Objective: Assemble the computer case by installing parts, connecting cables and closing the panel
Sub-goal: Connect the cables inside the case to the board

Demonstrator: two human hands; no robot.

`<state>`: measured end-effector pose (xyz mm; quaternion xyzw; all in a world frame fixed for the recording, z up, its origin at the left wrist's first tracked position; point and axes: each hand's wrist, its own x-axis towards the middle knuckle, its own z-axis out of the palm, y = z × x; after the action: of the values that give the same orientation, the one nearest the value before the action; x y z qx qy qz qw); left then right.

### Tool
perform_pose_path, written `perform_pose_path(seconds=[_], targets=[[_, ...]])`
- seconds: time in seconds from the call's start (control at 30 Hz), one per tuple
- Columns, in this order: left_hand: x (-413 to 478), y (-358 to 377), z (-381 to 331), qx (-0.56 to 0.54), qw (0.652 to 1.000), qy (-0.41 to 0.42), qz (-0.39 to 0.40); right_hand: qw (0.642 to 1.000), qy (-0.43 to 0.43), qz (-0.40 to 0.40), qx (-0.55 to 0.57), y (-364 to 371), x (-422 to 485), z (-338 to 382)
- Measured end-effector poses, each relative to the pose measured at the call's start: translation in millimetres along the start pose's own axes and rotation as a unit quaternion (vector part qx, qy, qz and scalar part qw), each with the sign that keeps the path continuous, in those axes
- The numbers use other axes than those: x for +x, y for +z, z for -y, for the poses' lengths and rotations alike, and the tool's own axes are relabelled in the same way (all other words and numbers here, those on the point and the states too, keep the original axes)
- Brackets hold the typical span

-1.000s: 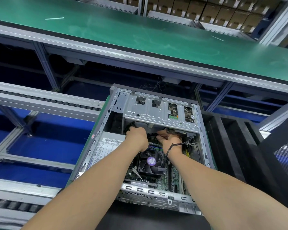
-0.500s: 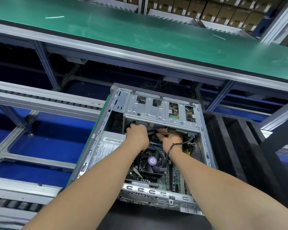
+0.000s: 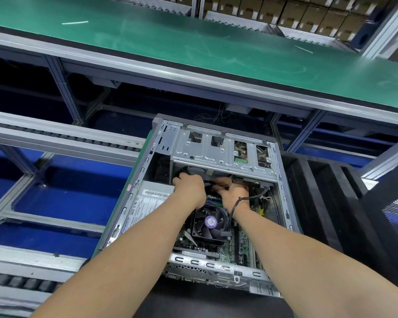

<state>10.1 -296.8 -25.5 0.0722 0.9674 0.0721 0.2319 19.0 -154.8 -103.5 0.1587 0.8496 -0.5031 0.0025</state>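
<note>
**A:** What has changed in the last second?

**B:** Very little. Both hands have stayed in the same pocket, and the right fingers have crept slightly leftward. The view has barely drifted.

**A:** Lay it out, biggest first.

**B:** A long green conveyor belt runs across the top. Below it, the open grey steel computer case lies on its side. The silver perforated drive cage spans its far end, and the black cooler fan with a purple sticker sits nearer the person.

**A:** And the hands?

**B:** The left hand and right hand are almost touching, just under the cage's lower edge and beyond the fan. The black cable bundle shows in the gap between them.

**A:** Which hand holds it?

**B:** The right thumb and fingers pinch the black cable bundle. The left fingers are curled down out of sight. The bundle seems to lead into that fist, but I cannot tell whether it is held there.

**A:** What does the next move turn on?

**B:** The bundle's long axis runs left to right across the case, parallel to the cage edge. The board lies below it and toward the person. I judge the right hand has the clearer pinch, so it would guide the plug while the left steadies the slack. The socket itself is hidden.
</note>
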Motion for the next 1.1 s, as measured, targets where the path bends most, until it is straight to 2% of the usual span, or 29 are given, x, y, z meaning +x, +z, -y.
perform_pose_path(seconds=[0.13, 0.23, 0.37, 0.97, 1.1], targets=[[-1.2, -2.3, 0.4, -0.015, 1.000, 0.001, 0.001, 0.999, 0.013, -0.030, 0.005, -0.2, -0.4, -2.6], [-2.0, -4.4, 1.7, -0.041, 0.999, 0.005, 0.011, 0.996, 0.057, -0.066, -0.006, -1.3, 2.8, -6.5], [-4.8, -7.1, 1.6, -0.057, 0.998, 0.011, 0.019, 0.994, 0.067, -0.077, 0.033, -0.7, 1.9, -6.5], [-5.5, -6.1, 1.0, -0.021, 0.999, 0.021, 0.016, 0.999, 0.008, -0.042, -0.014, -3.9, -3.7, -5.3], [-5.1, -6.5, 0.8, -0.014, 0.999, 0.023, 0.020, 0.999, 0.027, -0.032, -0.002, -4.3, -2.5, -6.5]])
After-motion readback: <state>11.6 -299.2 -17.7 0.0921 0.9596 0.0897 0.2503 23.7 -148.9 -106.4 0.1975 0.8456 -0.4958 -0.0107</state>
